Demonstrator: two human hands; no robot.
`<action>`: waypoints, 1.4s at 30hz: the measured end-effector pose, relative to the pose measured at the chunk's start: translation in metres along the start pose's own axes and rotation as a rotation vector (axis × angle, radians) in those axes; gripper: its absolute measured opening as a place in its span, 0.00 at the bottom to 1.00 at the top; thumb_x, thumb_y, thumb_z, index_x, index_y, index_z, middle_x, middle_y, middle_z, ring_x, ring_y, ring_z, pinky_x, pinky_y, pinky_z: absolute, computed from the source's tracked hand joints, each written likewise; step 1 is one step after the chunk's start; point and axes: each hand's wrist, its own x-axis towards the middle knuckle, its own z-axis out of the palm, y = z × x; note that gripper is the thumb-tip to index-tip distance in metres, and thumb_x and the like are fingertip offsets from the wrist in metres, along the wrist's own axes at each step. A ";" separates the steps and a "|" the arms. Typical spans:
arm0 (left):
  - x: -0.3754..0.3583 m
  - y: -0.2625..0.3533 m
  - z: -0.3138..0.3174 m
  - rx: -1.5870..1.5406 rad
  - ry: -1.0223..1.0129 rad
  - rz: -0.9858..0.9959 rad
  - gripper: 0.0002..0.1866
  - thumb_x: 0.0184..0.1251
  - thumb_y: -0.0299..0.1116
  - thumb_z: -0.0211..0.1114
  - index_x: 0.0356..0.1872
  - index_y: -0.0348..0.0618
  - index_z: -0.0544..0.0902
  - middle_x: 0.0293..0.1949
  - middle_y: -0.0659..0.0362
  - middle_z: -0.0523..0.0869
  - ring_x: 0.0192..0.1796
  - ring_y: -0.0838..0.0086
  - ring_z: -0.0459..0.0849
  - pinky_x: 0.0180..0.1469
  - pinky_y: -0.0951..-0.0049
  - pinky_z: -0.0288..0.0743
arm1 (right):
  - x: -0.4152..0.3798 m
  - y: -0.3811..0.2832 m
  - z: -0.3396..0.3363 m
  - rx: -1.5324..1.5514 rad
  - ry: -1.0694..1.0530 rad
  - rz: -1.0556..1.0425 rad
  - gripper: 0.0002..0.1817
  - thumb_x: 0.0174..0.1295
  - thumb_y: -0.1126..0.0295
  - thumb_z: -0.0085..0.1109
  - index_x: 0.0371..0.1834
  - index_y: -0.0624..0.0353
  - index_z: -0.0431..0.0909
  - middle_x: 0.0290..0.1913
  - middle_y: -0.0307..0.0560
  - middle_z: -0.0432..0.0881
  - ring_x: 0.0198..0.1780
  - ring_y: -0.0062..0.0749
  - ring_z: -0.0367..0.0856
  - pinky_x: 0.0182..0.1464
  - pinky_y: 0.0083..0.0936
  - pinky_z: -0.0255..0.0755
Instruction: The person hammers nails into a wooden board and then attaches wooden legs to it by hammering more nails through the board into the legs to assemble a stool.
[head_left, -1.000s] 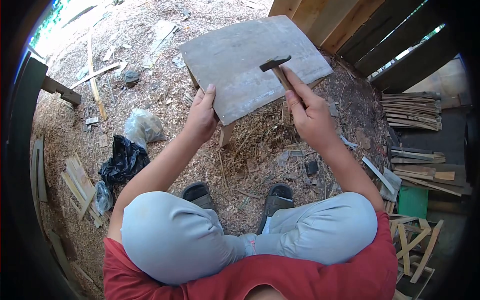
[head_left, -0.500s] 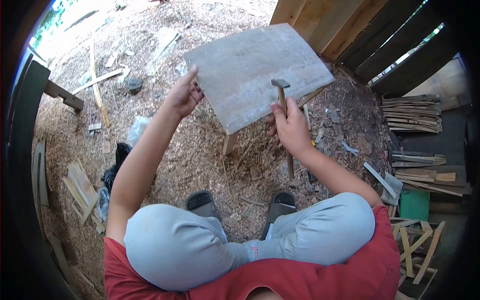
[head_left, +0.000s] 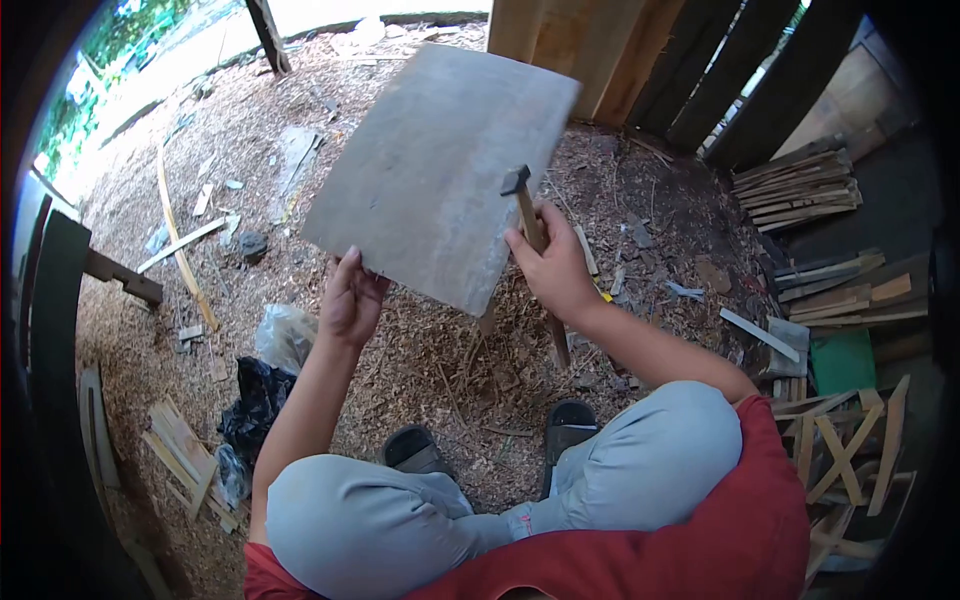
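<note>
The underside of the grey board (head_left: 430, 170) is hidden, and some fingers of the left hand (head_left: 350, 303) disappear behind its edge. The right hand (head_left: 562, 265) covers a middle part of the hammer (head_left: 529, 214). The lower border cuts the red shirt (head_left: 690, 510). A yellow thing (head_left: 605, 296) is too small to identify.

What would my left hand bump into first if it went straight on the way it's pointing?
Most likely the grey board: your left hand seems to grip its near edge, so there looks to be no gap, though depth under it is unclear.
</note>
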 end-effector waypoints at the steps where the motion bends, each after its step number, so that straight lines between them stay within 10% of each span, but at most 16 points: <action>1: -0.005 -0.005 -0.001 -0.028 -0.022 -0.044 0.17 0.92 0.37 0.58 0.74 0.47 0.76 0.67 0.57 0.90 0.69 0.65 0.88 0.76 0.55 0.82 | 0.011 -0.001 -0.004 -0.020 -0.003 -0.045 0.10 0.79 0.69 0.68 0.47 0.58 0.75 0.33 0.36 0.78 0.33 0.21 0.74 0.39 0.28 0.70; 10: -0.019 -0.046 0.059 -0.017 0.144 -0.096 0.21 0.90 0.30 0.61 0.77 0.41 0.73 0.75 0.54 0.84 0.78 0.60 0.82 0.84 0.39 0.75 | 0.073 0.065 -0.036 -0.217 0.041 -0.045 0.15 0.74 0.64 0.71 0.55 0.60 0.78 0.40 0.51 0.88 0.41 0.41 0.88 0.50 0.42 0.80; 23: 0.001 -0.067 0.089 -0.142 0.009 -0.270 0.25 0.91 0.45 0.57 0.73 0.35 0.76 0.72 0.45 0.84 0.74 0.52 0.84 0.81 0.50 0.78 | 0.084 0.066 -0.067 -0.144 -0.014 -0.022 0.18 0.72 0.65 0.74 0.57 0.59 0.79 0.41 0.48 0.89 0.43 0.36 0.89 0.50 0.38 0.81; 28: -0.006 -0.028 0.115 0.556 -0.053 -0.804 0.42 0.93 0.67 0.40 0.85 0.40 0.69 0.81 0.40 0.77 0.73 0.49 0.85 0.77 0.48 0.78 | 0.091 0.075 -0.088 -0.063 0.000 -0.066 0.17 0.72 0.65 0.74 0.57 0.59 0.80 0.43 0.49 0.89 0.44 0.36 0.88 0.51 0.37 0.81; 32: 0.000 -0.015 0.119 1.047 -0.123 -1.017 0.49 0.89 0.74 0.37 0.81 0.35 0.75 0.69 0.41 0.88 0.64 0.49 0.91 0.69 0.50 0.85 | 0.077 0.081 -0.098 -0.097 -0.029 -0.079 0.17 0.72 0.64 0.73 0.57 0.58 0.80 0.44 0.50 0.90 0.45 0.39 0.90 0.52 0.40 0.81; 37: -0.018 -0.046 0.149 1.124 0.046 -0.753 0.41 0.93 0.66 0.44 0.65 0.33 0.87 0.57 0.47 0.94 0.49 0.57 0.94 0.56 0.59 0.87 | 0.061 0.076 -0.110 -0.238 -0.039 -0.047 0.17 0.76 0.62 0.71 0.60 0.56 0.79 0.44 0.50 0.90 0.46 0.39 0.91 0.55 0.39 0.82; 42: -0.046 -0.082 0.147 1.493 -0.208 0.006 0.26 0.94 0.47 0.58 0.32 0.39 0.80 0.27 0.64 0.84 0.30 0.76 0.82 0.35 0.70 0.78 | 0.053 0.072 -0.113 -0.249 -0.037 -0.027 0.17 0.76 0.60 0.72 0.59 0.55 0.80 0.42 0.50 0.91 0.44 0.41 0.92 0.51 0.40 0.83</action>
